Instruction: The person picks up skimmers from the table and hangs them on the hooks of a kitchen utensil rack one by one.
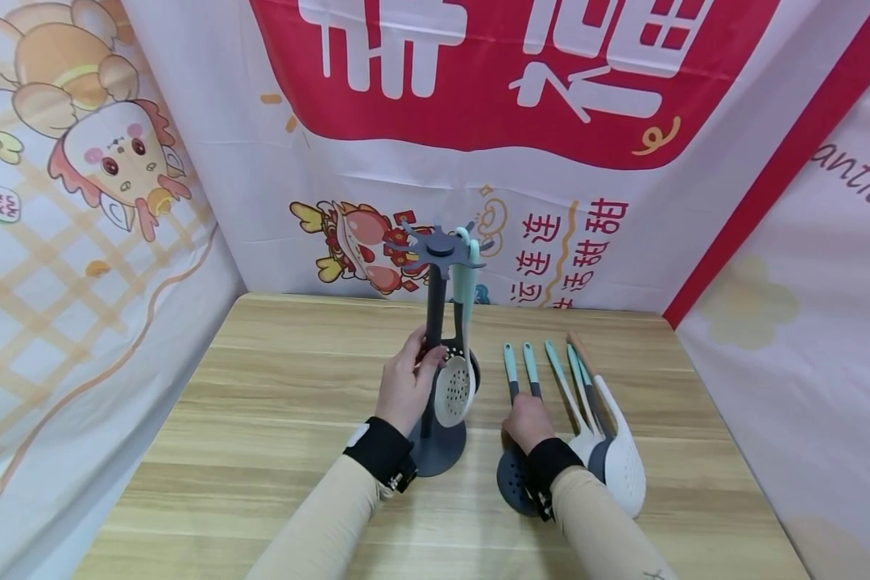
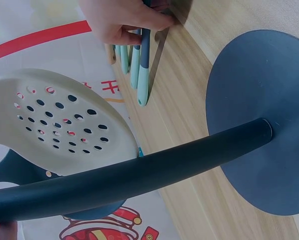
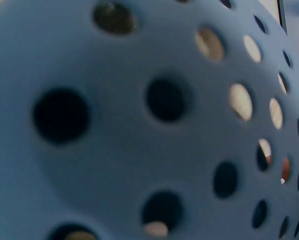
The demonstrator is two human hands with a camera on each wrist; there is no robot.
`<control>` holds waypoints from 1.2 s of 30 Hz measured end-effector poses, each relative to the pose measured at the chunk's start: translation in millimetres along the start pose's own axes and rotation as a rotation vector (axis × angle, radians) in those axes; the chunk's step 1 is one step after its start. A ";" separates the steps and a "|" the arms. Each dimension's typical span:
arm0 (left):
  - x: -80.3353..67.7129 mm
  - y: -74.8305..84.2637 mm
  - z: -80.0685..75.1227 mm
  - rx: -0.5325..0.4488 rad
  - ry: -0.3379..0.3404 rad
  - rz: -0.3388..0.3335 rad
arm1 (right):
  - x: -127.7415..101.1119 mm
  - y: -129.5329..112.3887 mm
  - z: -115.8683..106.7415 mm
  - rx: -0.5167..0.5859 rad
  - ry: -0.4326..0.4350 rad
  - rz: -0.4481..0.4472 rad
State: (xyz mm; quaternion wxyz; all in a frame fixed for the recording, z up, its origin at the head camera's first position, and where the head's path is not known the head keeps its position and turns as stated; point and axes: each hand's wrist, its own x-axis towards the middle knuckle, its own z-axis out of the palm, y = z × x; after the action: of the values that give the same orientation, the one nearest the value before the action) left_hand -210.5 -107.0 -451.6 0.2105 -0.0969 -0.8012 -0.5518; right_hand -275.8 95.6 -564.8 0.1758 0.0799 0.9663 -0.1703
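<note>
A dark grey utensil stand (image 1: 435, 322) rises from a round base (image 1: 442, 455) at the table's middle. My left hand (image 1: 406, 385) grips its pole (image 2: 139, 175) at mid height. A white perforated skimmer (image 1: 455, 392) with a mint handle hangs from the stand's top hooks, right beside that hand, and shows close up as the white skimmer (image 2: 59, 120). To the right, my right hand (image 1: 528, 420) curls over the handle of a dark perforated skimmer (image 1: 513, 483) lying flat. That dark skimmer (image 3: 139, 125) fills the right wrist view. The right hand (image 2: 124, 17) shows over the handles (image 2: 139, 75).
Several more utensils lie side by side right of my right hand, among them a white slotted spoon (image 1: 623, 471) and mint-handled tools (image 1: 561, 374). The wooden table (image 1: 275, 379) is walled in by printed banners at the left, back and right.
</note>
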 end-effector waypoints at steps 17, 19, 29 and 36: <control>-0.3 -3.3 1.2 -0.006 -0.004 -0.002 | -2.1 -0.2 -8.0 -0.014 -0.002 -0.024; -0.4 -3.3 1.2 -0.017 -0.007 -0.003 | -1.7 -0.2 -8.8 -0.017 -0.007 -0.019; 0.9 -1.7 0.8 -0.025 -0.011 -0.001 | -0.4 1.4 -14.9 0.008 -0.032 -0.037; 0.7 -1.9 0.6 -0.022 -0.011 0.003 | -0.8 3.0 -18.6 0.034 -0.034 -0.061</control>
State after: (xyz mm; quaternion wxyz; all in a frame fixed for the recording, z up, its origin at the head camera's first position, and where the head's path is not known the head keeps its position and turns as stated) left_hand -212.0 -107.2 -453.1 0.2056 -0.1033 -0.7961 -0.5596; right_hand -280.3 104.9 -549.1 0.1856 0.0503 0.9621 -0.1936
